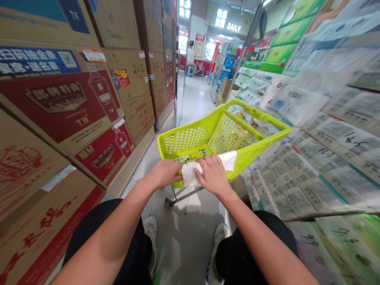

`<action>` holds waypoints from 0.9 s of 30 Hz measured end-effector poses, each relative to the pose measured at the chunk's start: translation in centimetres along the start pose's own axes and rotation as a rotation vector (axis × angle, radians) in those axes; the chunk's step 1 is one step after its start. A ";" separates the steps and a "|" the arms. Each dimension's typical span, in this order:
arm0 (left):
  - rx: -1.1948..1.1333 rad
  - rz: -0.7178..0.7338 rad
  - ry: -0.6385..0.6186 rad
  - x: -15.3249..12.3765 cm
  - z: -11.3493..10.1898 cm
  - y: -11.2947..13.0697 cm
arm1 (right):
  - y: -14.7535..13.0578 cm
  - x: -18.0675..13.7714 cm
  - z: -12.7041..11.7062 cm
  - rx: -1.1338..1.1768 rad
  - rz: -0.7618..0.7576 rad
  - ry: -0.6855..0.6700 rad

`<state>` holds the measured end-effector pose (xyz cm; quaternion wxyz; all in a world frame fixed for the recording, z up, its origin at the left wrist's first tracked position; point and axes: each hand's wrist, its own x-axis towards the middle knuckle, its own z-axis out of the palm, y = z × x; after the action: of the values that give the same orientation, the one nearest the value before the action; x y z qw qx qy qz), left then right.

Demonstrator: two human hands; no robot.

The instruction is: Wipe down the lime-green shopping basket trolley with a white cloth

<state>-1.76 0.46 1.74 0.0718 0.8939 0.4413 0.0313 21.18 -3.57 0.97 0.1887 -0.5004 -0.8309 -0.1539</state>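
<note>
A lime-green plastic shopping basket (190, 138) on a wheeled metal frame stands in the aisle just in front of my knees. A white cloth (189, 174) is draped over its near rim. My left hand (165, 172) is curled on the near rim at the cloth's left edge. My right hand (213, 174) lies on the cloth and presses it against the rim, fingers together and bent. The basket looks empty inside.
Stacked cardboard cartons (74, 107) with red labels wall the left side. Shelves of white and green packaged goods (320, 130) line the right. The grey floor aisle (192, 99) runs ahead to a shop area where a person (190, 50) stands far off. A small caster (169, 203) shows under the basket.
</note>
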 end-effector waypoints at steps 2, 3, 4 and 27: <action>-0.027 0.015 -0.014 -0.1 0.1 -0.6 | 2.7 -0.1 -0.3 -0.045 0.042 0.004; -0.041 0.033 -0.013 -0.2 0.1 -1.0 | 4.5 -0.2 -0.4 -0.072 0.077 0.018; -0.050 0.050 0.000 -0.3 0.2 -1.3 | 6.5 -0.4 -0.6 -0.090 0.099 0.043; -0.108 0.146 0.137 -0.2 0.4 -4.8 | 5.1 0.4 0.6 0.035 0.075 0.026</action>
<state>-5.55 3.17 0.62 0.0873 0.9143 0.3766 0.1210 25.45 -0.64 0.99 0.2138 -0.5256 -0.8116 -0.1390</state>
